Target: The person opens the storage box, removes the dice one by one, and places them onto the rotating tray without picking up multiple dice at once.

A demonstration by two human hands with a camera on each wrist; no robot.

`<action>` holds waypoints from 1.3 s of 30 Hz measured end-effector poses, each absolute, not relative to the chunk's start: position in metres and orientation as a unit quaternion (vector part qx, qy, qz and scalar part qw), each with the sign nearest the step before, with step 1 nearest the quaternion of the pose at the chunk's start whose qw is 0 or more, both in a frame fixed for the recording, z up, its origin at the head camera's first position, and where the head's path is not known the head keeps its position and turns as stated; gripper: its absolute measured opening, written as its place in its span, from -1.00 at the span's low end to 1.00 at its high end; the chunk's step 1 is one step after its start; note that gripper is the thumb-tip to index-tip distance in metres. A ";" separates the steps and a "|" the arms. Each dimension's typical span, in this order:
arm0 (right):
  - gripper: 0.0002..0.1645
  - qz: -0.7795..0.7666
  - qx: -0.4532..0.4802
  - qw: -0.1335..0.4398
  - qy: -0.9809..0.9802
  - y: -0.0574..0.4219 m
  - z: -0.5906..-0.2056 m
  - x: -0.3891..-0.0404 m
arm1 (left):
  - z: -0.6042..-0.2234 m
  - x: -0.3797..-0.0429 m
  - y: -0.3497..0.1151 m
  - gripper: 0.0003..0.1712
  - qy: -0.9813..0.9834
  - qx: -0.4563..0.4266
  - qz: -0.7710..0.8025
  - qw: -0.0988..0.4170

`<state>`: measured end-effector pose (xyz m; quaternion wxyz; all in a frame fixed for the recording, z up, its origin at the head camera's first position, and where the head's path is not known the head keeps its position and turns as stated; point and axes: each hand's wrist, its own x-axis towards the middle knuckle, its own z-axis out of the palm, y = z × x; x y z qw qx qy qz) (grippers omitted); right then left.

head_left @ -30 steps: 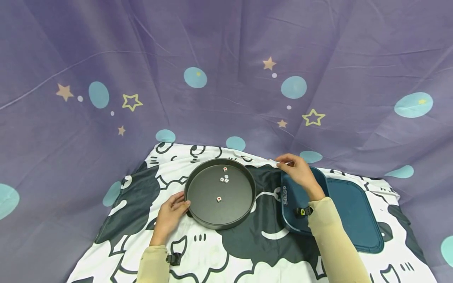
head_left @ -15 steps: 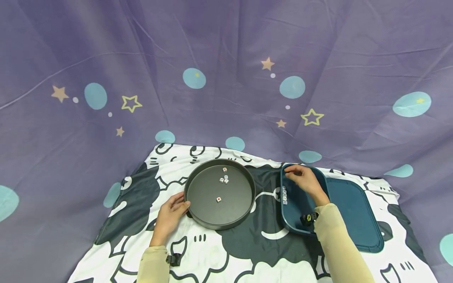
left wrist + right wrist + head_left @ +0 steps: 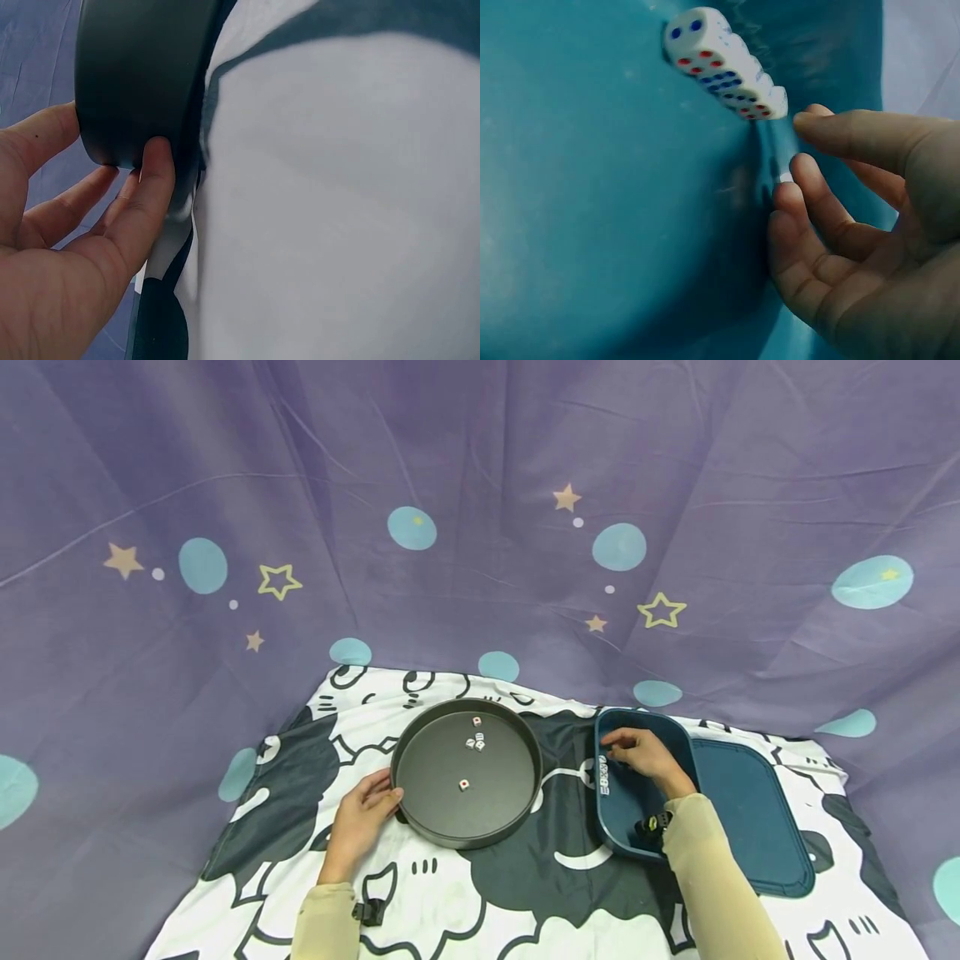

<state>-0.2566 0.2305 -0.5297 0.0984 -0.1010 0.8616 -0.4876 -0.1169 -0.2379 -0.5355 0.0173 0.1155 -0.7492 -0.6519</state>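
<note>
Row of dice: several white dice with red and blue pips (image 3: pixel 727 75) are standing end to end along the left inner wall of the bin, probably lined up there so the wall is steadying them.
Right hand: my right hand (image 3: pixel 651 758) is hovering inside the bin by one end of that row, its fingers loosely bent, with a gap showing between the digits. One fingertip is lying just beside the end die; I am seeing no die clearly gripped, and I cannot tell what a small pale patch by the other fingertips is.
Blue bin: the rounded rectangular bin (image 3: pixel 626 818) is sitting on the table to my right, its open top facing me.
Loose dice: five dice (image 3: pixel 480 744) are lying in the pan, three bunched together, one beyond them, one nearer me.
Dark round pan: the shallow pan (image 3: pixel 480 814) is resting left of the bin, well within my reach.
Left hand: my left hand (image 3: pixel 358 827) is holding the pan's left side with curved digits, probably to stop it sliding.
Blue panel: a flat, lid-like panel (image 3: pixel 750 818) is lying right of the bin.
Cloth: a cartoon-print cloth (image 3: pixel 435 910) is covering the table.
Curtain: purple fabric (image 3: pixel 480 610) is hanging behind.
</note>
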 end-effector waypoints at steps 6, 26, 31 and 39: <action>-0.70 -0.499 -0.121 0.102 0.852 0.233 -0.536 -0.257 | -0.536 -0.117 -0.238 -0.42 -0.748 0.115 -0.654 0.016; -0.79 -0.490 -0.181 0.098 0.847 0.235 -0.544 -0.256 | -0.535 -0.116 -0.238 -0.40 -0.748 0.116 -0.654 0.013; -0.81 -0.505 -0.207 0.087 0.833 0.236 -0.544 -0.256 | -0.536 -0.117 -0.239 -0.40 -0.746 0.116 -0.655 0.012; -0.81 -0.477 -0.152 0.101 0.860 0.227 -0.530 -0.251 | -0.537 -0.119 -0.239 -0.41 -0.747 0.117 -0.655 0.013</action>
